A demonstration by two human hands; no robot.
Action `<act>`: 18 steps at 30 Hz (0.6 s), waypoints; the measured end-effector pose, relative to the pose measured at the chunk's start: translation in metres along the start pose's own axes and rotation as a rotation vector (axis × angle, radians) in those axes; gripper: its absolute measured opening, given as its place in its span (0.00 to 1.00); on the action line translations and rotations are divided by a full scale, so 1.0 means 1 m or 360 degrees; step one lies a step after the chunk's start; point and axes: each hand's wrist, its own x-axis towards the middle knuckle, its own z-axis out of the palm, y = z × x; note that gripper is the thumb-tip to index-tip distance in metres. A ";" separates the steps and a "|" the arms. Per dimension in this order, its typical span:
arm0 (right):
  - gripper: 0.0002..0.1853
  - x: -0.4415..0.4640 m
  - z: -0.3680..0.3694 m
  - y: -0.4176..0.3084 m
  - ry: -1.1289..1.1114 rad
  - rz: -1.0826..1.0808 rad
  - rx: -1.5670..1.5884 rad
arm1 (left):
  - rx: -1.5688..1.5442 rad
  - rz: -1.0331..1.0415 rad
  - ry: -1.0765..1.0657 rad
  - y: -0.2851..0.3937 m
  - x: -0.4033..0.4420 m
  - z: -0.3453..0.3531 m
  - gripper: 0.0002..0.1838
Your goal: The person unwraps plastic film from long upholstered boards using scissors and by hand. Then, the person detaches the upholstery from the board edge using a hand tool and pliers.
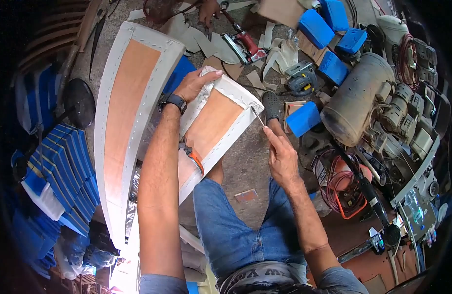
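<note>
My left hand (192, 84) is closed on the top edge of a wooden panel (214, 117) with white upholstery material folded over its rim and stapled down. My right hand (283, 159) grips a thin metal tool (258, 117), its kind unclear, perhaps a screwdriver. The tool's tip touches the white material at the panel's right corner. Lower on the panel lies an orange-handled tool (195, 159), partly hidden by my left forearm. To the left stands a longer curved panel (133, 83), its white border also stapled.
Another person's hand (208, 12) is at the top, near a red staple gun (245, 45) among white scraps (216, 46). Blue blocks (315, 28), a jigsaw (300, 78) and an air compressor tank (358, 100) are on the right. Striped blue cushions (64, 166) are at left.
</note>
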 end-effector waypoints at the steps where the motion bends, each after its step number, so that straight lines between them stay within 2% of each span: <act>1: 0.27 0.000 -0.001 -0.005 0.0005 0.0003 -0.0009 | -0.0005 0.0007 -0.0007 -0.002 0.001 0.000 0.39; 7: 0.26 0.011 -0.015 -0.035 -0.0025 0.0082 -0.0167 | -0.0011 0.0088 -0.0072 -0.004 0.002 -0.003 0.38; 9: 0.24 0.017 -0.024 -0.049 -0.0114 0.0126 -0.0396 | 0.0002 0.0136 -0.0014 -0.004 0.002 -0.002 0.34; 12: 0.22 0.026 -0.034 -0.060 -0.0258 0.0232 -0.0440 | -0.0011 0.0132 -0.0051 -0.003 0.001 -0.003 0.35; 18: 0.22 0.032 -0.036 -0.065 -0.0253 0.0217 -0.0499 | 0.0076 0.0132 -0.0012 -0.008 0.005 -0.003 0.35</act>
